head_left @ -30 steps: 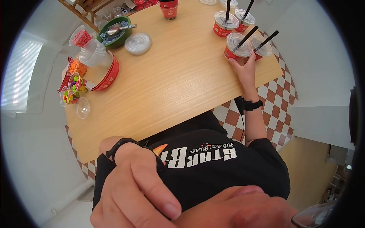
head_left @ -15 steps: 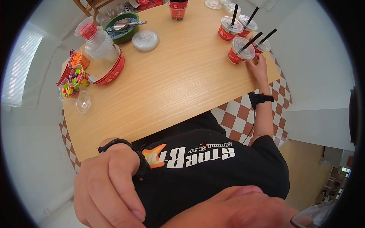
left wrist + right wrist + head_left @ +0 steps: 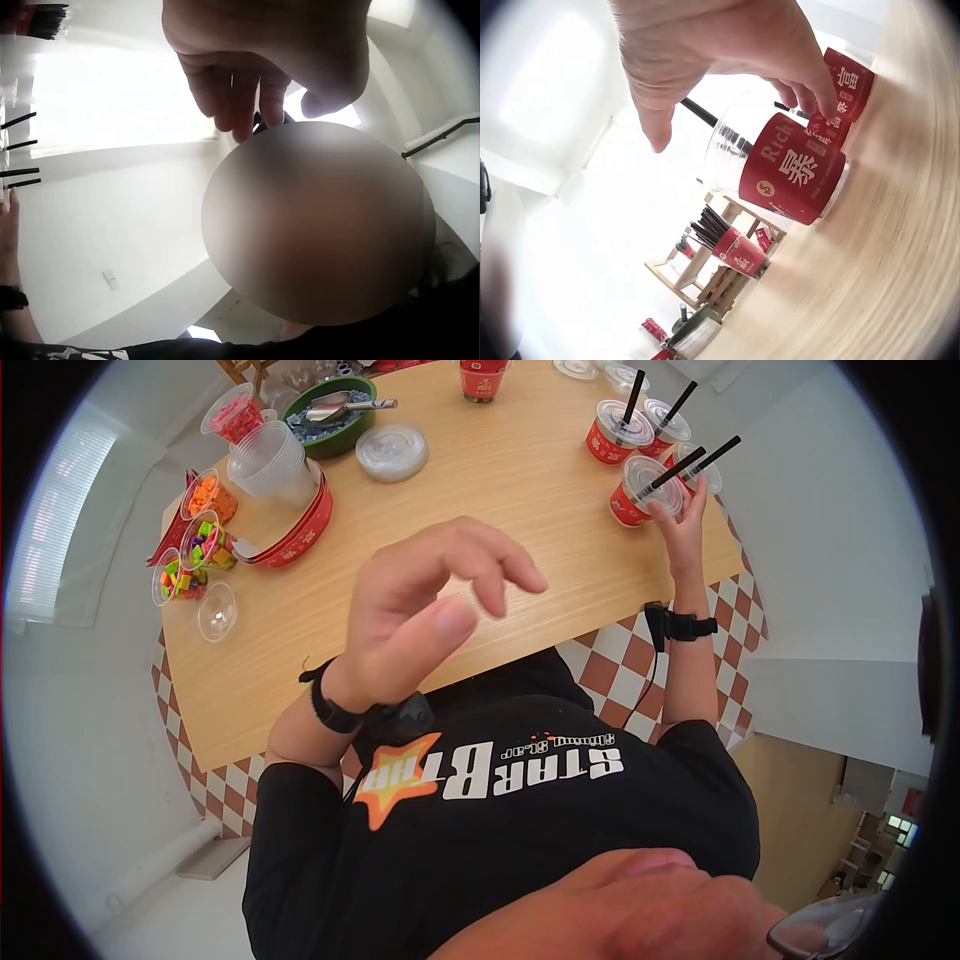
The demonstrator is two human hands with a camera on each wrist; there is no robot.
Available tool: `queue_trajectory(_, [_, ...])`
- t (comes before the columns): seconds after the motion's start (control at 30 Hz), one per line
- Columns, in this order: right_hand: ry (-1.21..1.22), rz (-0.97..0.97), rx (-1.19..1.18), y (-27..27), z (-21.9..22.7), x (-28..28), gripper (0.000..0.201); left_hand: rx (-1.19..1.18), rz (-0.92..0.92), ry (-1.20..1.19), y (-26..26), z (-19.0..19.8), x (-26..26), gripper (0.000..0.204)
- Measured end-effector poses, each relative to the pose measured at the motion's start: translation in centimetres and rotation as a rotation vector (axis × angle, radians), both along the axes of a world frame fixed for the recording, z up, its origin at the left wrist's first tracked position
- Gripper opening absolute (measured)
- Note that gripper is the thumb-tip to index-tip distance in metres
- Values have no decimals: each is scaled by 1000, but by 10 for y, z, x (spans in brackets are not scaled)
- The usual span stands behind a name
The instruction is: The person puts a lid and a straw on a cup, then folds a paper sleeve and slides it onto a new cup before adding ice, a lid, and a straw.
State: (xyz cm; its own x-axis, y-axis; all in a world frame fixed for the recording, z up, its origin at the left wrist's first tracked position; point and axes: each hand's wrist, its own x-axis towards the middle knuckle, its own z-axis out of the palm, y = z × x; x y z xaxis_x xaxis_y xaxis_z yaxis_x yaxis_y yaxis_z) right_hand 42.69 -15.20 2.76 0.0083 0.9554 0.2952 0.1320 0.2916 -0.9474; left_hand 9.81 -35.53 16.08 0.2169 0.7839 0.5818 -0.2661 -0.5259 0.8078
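Several red cups with clear lids and black straws stand grouped at the table's right side. My right hand (image 3: 683, 540) is at the nearest cup (image 3: 628, 510) in the head view. In the right wrist view the right hand (image 3: 720, 45) has its thumb apart from the cup (image 3: 795, 169) and its fingers extended at the cup's far side; contact is unclear. My left hand (image 3: 410, 610) hangs above the table's near edge, fingers loosely bent, holding nothing. The left wrist view also shows this left hand (image 3: 262, 45) empty.
At the left of the wooden table (image 3: 500, 530) are stacked clear cups (image 3: 268, 460), a red bowl (image 3: 305, 535), a green bowl (image 3: 335, 435) with a scoop, and cups of coloured pieces. A red cup (image 3: 482, 385) stands at the back; clear lids (image 3: 391, 453) lie nearby.
My left hand has risen from low at the left to above the table's near edge. The right hand's fingers have lifted and spread beside the nearest cup.
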Motion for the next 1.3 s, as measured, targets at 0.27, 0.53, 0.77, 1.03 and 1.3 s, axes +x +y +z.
queue_trajectory(0.27, [-207,58,95,-1,8,-12,105,-295,26,443,52,-89,36,28])
queue_trajectory(0.53, [337,569,-116,-67,26,-56,109,-42,487,598,63,-112,51,101])
queue_trajectory(0.77, [288,596,-83,-88,34,-80,114,-180,342,501,60,-112,46,104])
queue_trajectory(1.03, [0,322,121,-63,32,-58,94,-165,562,671,48,-128,12,90])
queue_trajectory(1.3, [-306,182,202,-68,5,-49,92,76,498,689,38,-95,8,85])
